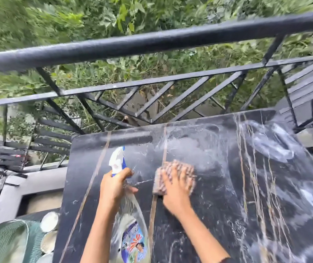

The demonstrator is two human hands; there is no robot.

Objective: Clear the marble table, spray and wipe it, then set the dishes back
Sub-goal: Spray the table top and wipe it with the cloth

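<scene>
While your left hand (114,185) grips the clear spray bottle (127,221), your right hand (174,188) presses a checked cloth (172,168) flat, fingers spread, on the wet black marble table (218,196).

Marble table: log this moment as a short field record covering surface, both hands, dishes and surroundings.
surface: marble table, black with pale veins, wet streaks across the right side
left hand: grips spray bottle, nozzle pointing away
right hand: presses checked cloth flat on the top
dishes: pale bowls off the table, lower left
beyond: black metal railing, greenery
</scene>
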